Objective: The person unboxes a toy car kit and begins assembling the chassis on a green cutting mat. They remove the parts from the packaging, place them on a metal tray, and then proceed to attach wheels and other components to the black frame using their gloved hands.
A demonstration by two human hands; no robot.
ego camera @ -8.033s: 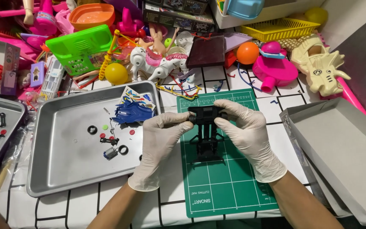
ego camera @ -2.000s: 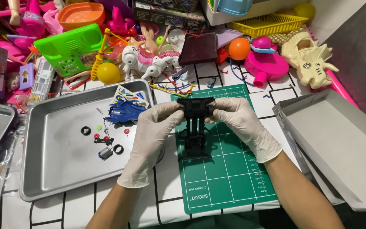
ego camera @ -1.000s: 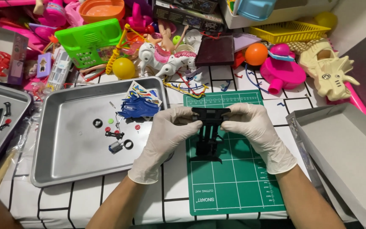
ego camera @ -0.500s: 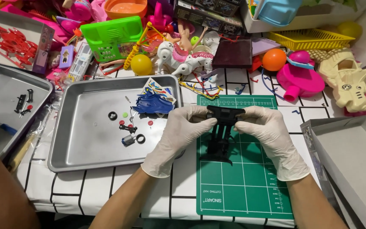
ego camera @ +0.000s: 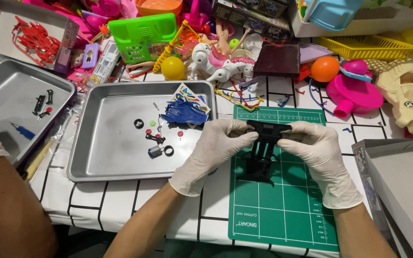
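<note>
Both my hands wear white gloves and hold a black toy car chassis (ego camera: 264, 153) upright over a green cutting mat (ego camera: 283, 210). My left hand (ego camera: 216, 150) pinches the chassis' top left end. My right hand (ego camera: 319, 155) grips its top right end. The lower end of the chassis rests on the mat. To the left stands a metal tray (ego camera: 106, 157) with a blue car body shell (ego camera: 185, 112), small black rings, red pieces and a small motor (ego camera: 155, 151).
A second metal tray (ego camera: 5, 95) with small parts and a blue tool lies far left, beside another person's gloved arm (ego camera: 1, 191). Colourful plastic toys crowd the back: a green box, a yellow ball, an orange ball, a pink toy. A grey box lid (ego camera: 402, 186) sits right.
The view has swung right and down a little across the frames. My hands keep hold of the black chassis on the mat, with only slight finger shifts.
</note>
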